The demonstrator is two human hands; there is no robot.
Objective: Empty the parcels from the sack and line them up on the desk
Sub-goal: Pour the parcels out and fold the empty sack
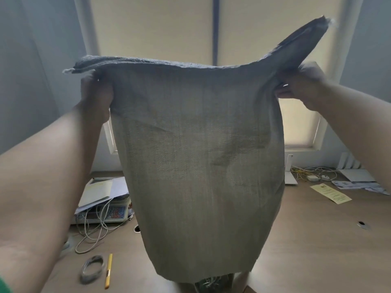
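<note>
**Above the surface: sack hoisted at two corners**

Front and centre, woven grey-tan sack (198,166) hangs full length in the air and blocks most of the view. Its top edge is stretched taut between both hands; the right corner flares up past the fist. Its lower edge ends above the near edge of the surface, with frayed threads showing just under it. Faint darker patches show through the weave; what they are, cannot tell.

Behind the sack: pale window blinds (158,28), backlit.

Below: wooden surface (306,240).

Left grip (96,96): fingers curled round a bunch of cloth at the sack's upper left corner. Right grip (304,85): clenched on the upper right corner, cloth gathered in the fist. Both forearms are bare and raised.

Left side of surface: a weighing scale with keypad (115,212), loose papers (99,191) stacked on top, white cables (93,233) trailing off it. Nearer: a coil of grey wire (93,269), and just beside it a yellow cutter (108,271).

Right side: a yellow leaflet (331,193), lying flat, and a small round cable hole (362,225).
</note>
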